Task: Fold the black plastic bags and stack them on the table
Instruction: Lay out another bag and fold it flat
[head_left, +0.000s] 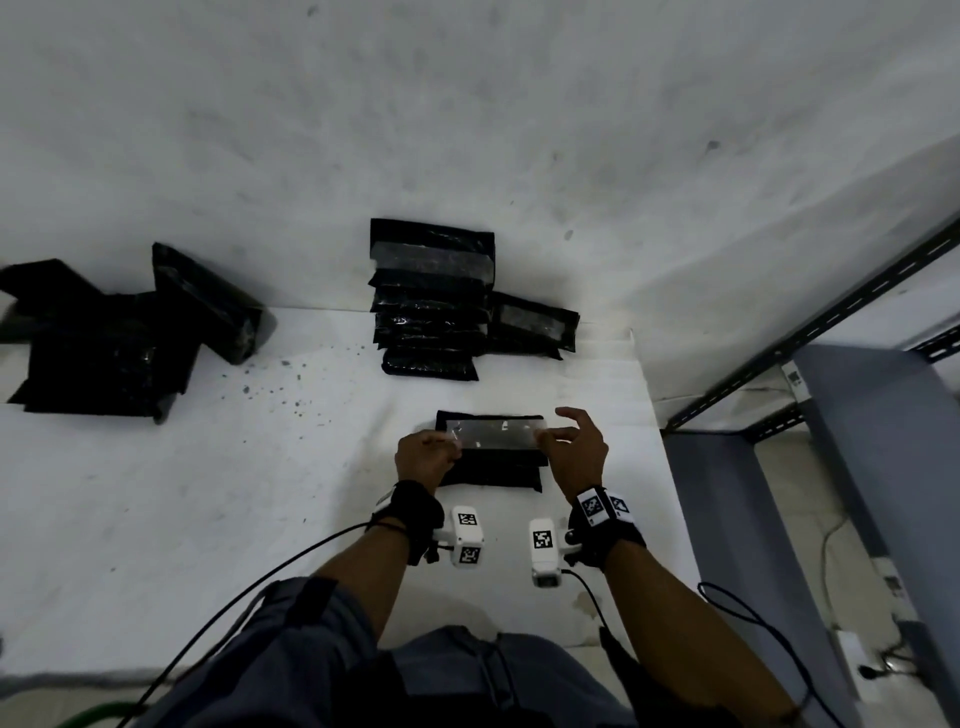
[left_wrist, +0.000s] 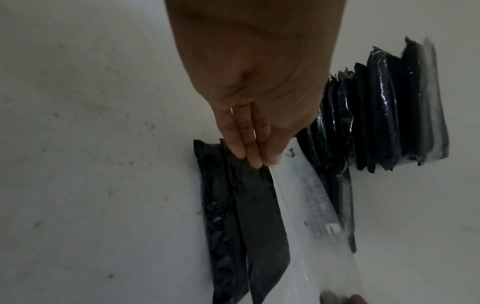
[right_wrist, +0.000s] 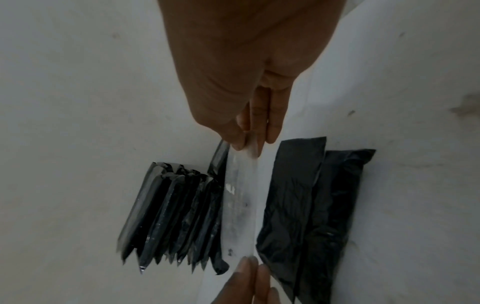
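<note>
Over the white table (head_left: 156, 519), both hands pinching a clear strip (head_left: 493, 434), folded black bag (head_left: 493, 470) beneath, no readable writing.

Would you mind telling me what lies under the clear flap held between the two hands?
Under the clear flap, pinched by the left hand and right hand, lies the folded black bag on the table. What lies beneath the bag is hidden.
</note>
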